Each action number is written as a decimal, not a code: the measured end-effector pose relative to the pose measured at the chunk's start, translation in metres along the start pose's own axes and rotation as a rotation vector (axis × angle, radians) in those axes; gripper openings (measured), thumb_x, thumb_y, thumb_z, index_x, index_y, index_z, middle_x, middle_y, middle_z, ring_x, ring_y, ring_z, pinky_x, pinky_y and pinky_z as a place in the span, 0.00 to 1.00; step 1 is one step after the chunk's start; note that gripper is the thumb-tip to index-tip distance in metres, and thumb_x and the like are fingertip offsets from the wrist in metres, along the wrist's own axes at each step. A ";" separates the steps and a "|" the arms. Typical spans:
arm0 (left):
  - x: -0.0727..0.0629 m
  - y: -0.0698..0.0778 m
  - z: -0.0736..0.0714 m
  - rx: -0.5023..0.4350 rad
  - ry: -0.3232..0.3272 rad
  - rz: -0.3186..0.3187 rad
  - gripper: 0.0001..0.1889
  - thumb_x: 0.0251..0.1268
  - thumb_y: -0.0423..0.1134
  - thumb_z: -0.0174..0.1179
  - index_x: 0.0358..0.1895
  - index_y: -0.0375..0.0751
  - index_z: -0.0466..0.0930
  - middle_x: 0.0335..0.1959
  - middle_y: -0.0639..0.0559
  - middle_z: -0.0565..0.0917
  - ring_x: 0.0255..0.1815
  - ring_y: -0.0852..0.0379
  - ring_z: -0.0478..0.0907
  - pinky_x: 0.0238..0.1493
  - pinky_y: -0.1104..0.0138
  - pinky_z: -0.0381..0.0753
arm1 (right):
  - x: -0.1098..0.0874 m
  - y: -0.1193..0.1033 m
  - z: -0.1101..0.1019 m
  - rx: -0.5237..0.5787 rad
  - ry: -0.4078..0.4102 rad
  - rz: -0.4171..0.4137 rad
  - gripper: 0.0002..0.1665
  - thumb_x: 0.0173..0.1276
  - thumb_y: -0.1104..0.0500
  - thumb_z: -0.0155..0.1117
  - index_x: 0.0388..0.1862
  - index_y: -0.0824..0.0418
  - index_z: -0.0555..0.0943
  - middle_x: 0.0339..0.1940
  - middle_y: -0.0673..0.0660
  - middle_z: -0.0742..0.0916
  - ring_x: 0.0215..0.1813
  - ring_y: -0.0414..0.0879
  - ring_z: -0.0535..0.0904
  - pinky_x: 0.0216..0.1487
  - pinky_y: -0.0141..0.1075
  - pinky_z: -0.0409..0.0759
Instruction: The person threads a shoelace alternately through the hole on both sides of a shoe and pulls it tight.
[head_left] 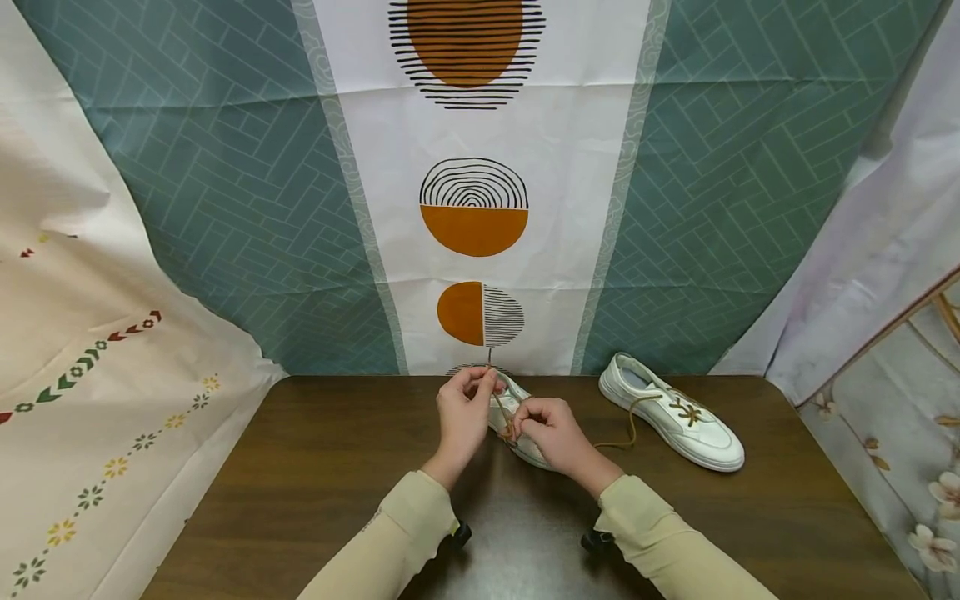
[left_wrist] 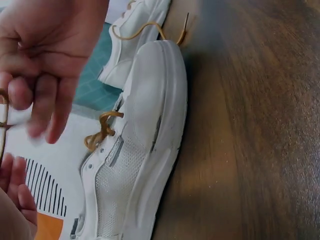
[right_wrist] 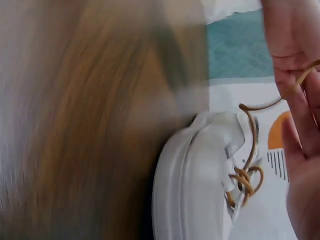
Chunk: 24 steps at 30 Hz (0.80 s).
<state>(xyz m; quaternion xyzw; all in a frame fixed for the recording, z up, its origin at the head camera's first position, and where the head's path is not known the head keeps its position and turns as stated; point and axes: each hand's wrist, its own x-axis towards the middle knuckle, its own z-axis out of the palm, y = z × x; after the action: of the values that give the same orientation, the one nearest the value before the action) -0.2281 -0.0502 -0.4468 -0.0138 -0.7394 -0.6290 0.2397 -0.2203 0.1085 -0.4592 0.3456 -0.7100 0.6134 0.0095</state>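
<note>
Below my hands, a white shoe (head_left: 531,451) with a brown shoelace (left_wrist: 102,131) stands on the table, its toe towards the right. My left hand (head_left: 463,410) is above its heel end and pinches the lace, whose tip sticks up past the fingers. At the middle of the shoe, my right hand (head_left: 553,429) pinches the lace between thumb and forefinger; the exact contact is partly hidden. In the right wrist view the lace (right_wrist: 252,130) rises from the eyelets to the left hand. Some eyelets are unlaced in the left wrist view.
A second white shoe (head_left: 675,417) sits to the right with brown laces crossed at its front. One loose lace end (head_left: 628,433) trails onto the table. The brown wooden table (head_left: 315,467) meets a patterned cloth (head_left: 480,225) at its back edge.
</note>
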 end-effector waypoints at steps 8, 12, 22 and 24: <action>0.004 -0.010 -0.012 0.073 0.104 0.006 0.07 0.58 0.44 0.65 0.34 0.47 0.86 0.21 0.51 0.85 0.20 0.61 0.77 0.21 0.72 0.73 | 0.006 -0.001 -0.011 -0.042 0.099 0.388 0.12 0.68 0.65 0.45 0.41 0.69 0.76 0.13 0.56 0.71 0.11 0.43 0.61 0.14 0.35 0.65; -0.002 -0.018 -0.013 0.208 0.027 0.010 0.06 0.57 0.45 0.65 0.33 0.50 0.87 0.21 0.57 0.84 0.22 0.64 0.77 0.23 0.72 0.73 | 0.006 0.008 -0.012 -0.567 0.092 0.432 0.14 0.64 0.60 0.54 0.42 0.53 0.85 0.22 0.48 0.84 0.14 0.39 0.64 0.18 0.32 0.64; -0.019 -0.028 -0.006 0.541 -0.295 0.022 0.09 0.60 0.44 0.59 0.26 0.52 0.86 0.15 0.64 0.78 0.18 0.66 0.69 0.19 0.72 0.68 | 0.005 0.014 0.000 -0.943 0.083 0.417 0.17 0.62 0.55 0.58 0.49 0.51 0.83 0.36 0.50 0.88 0.19 0.41 0.72 0.22 0.35 0.68; -0.020 -0.029 -0.005 0.570 -0.319 0.031 0.10 0.60 0.45 0.57 0.25 0.53 0.86 0.15 0.65 0.77 0.18 0.65 0.68 0.19 0.71 0.67 | 0.005 0.014 0.001 -0.964 0.095 0.412 0.17 0.62 0.56 0.57 0.50 0.53 0.83 0.36 0.52 0.88 0.19 0.41 0.73 0.20 0.35 0.67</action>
<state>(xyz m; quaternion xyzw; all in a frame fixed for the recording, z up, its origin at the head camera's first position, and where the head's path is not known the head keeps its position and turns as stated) -0.2181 -0.0550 -0.4805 -0.0555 -0.9137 -0.3828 0.1246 -0.2314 0.1055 -0.4695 0.1270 -0.9637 0.2214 0.0785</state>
